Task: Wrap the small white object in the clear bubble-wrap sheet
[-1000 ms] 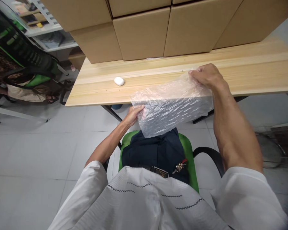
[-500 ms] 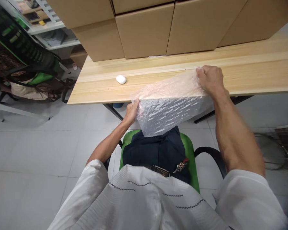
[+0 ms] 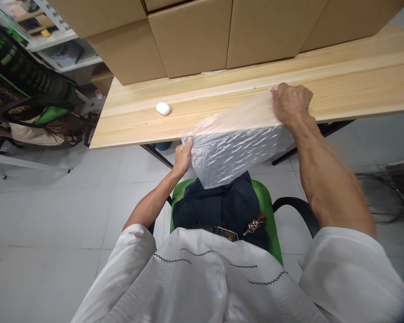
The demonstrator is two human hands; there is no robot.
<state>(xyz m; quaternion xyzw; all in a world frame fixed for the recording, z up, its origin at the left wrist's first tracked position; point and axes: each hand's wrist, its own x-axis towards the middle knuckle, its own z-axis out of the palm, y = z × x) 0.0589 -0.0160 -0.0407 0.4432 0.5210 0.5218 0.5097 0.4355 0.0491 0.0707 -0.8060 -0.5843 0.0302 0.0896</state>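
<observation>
A clear, wrinkled sheet of bubble wrap (image 3: pixel 237 146) is stretched between my two hands, slanting over the table's front edge and hanging above my lap. My left hand (image 3: pixel 183 156) pinches its left corner, just below the edge of the wooden table (image 3: pixel 134 128). My right hand (image 3: pixel 292 104) is closed in a fist around the upper right corner, over the tabletop. Whether the wrap is one layer or a bag I cannot tell. A small white rounded case (image 3: pixel 163 108) lies on the table, left of the wrap.
Several cardboard boxes (image 3: pixel 191 38) are stacked along the back of the table. I sit on a green chair (image 3: pixel 264 197) with black armrests. Keys (image 3: pixel 254 225) hang at my belt. On the left, a person sits on another chair (image 3: pixel 37 80) near white shelves (image 3: pixel 54 40).
The bubble wrap is pulled tauter, with sharper creases toward my right hand, which has turned slightly. My view has shifted a little; both hands keep their hold.
</observation>
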